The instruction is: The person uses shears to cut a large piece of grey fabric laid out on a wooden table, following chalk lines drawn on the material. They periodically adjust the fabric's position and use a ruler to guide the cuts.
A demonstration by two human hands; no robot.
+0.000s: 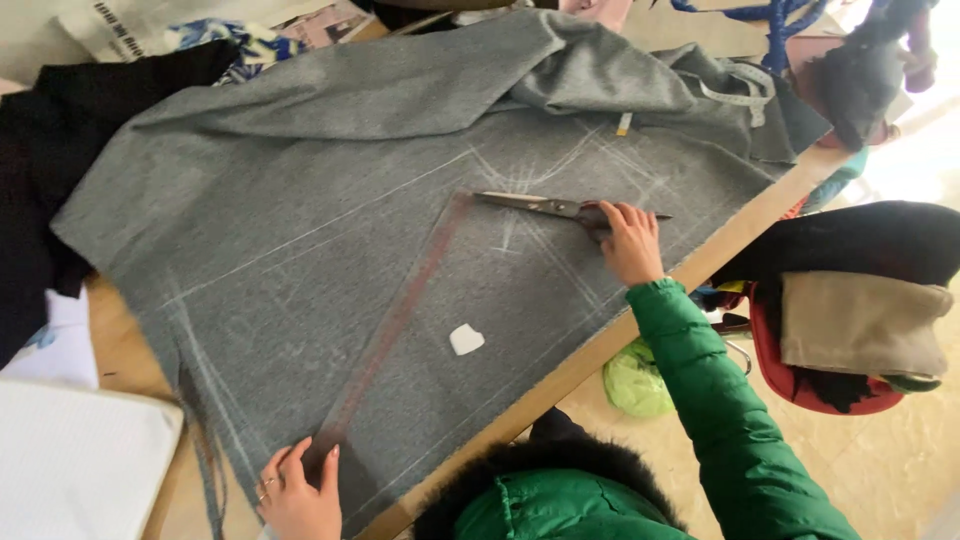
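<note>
Grey fabric (300,230): lay spread flat over the wooden table (640,325), chalk lines across it, far edge bunched into folds.
Scissors (545,206): lay on the grey fabric near its right edge, blades shut, pointing left.
Right hand (630,240): green sleeve (715,400); fingers (610,215) rested on the scissor handles. Closed around them or not: couldn't tell.
Ruler (395,325): long, transparent, reddish; ran diagonally across the grey fabric from near the scissor tips to its near edge.
Left hand (298,490): flat, fingers spread, pressed on the ruler's near end; held nothing.
Chalk (466,339): small white piece on the grey fabric, just right of the ruler.
Tape measure (742,95): on the folds at the grey fabric's far right.
Black cloth (45,150): left of the grey fabric.
</note>
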